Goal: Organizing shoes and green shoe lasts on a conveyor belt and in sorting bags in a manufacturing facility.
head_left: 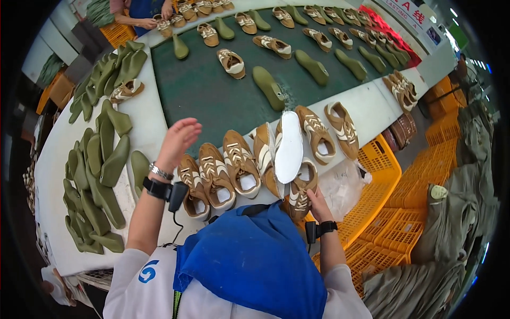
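Note:
My right hand (320, 206) grips a brown-and-white sneaker (299, 198) at the table's near edge, in front of my blue apron. My left hand (181, 139) is raised above the table edge, empty, fingers stretched out. Between the hands stands a row of similar laced sneakers (240, 162), some with white linings showing. A white insole (289, 149) leans on the shoes just beyond the held one. To its right stand two more sneakers (317, 134). Each wrist carries a black strapped device; the left also has a metal watch.
A green conveyor belt (194, 85) carries sneakers and green shoe lasts (269, 87). More lasts (101, 186) are heaped on the white table (143, 114) at left. Yellow crates (372, 194), one with clear plastic bags (340, 186), stand at right. Another person's hands (149, 23) touch shoes at far left.

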A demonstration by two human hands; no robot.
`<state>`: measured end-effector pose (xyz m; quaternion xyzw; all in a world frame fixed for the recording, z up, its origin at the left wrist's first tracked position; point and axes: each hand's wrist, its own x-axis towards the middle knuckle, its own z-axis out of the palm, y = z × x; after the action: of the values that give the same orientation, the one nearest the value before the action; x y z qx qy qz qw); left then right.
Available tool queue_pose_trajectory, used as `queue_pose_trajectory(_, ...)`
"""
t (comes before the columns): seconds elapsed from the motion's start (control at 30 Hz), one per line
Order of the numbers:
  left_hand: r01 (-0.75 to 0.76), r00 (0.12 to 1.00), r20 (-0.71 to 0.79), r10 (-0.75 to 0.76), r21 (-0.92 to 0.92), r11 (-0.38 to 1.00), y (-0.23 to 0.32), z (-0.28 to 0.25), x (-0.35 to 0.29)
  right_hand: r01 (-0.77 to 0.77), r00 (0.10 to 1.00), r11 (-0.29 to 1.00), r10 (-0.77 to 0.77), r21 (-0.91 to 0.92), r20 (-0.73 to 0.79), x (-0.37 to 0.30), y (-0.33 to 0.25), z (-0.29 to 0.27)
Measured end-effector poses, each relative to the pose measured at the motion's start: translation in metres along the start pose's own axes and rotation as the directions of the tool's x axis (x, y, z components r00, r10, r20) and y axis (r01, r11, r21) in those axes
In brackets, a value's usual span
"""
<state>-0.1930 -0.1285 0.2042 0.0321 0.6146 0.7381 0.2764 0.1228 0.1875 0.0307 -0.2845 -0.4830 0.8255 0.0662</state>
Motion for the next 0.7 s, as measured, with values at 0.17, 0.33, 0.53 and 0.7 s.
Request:
queue_pose_trajectory(0.17, -0.019, 0.985, 0.171, -0.007, 0.150, 0.988, -0.009, 0.039, -0.039, -0.026, 0.986, 1.000, 0.024, -0.010, -0.166, -0.035, -0.048, -0.028)
queue_pose_trajectory(0.33, -0.451, 0.872, 0.418, 0.257, 0.477, 0.755, 0.005, 0.089, -0.061, 0.245, 0.968, 0.841, -0.185, -0.483, 0.170, -0.056, -0.150, 0.036)
queue_pose_trajectory(0.53, -0.745, 0.630, 0.777, 0.010, 0.601, 0.291, 0.036, 0.122, -0.076, 0.669, 0.722, 0.368, -0.114, -0.646, 0.683, -0.036, -0.203, 0.155)
queue_pose_trajectory(0.7, -0.108, 0.975, 0.217, -0.047, 0.649, 0.753, -0.004, -0.004, -0.023, 0.663, 0.650, 0.062, -0.542, -0.746, 0.532, -0.013, -0.196, 0.138)
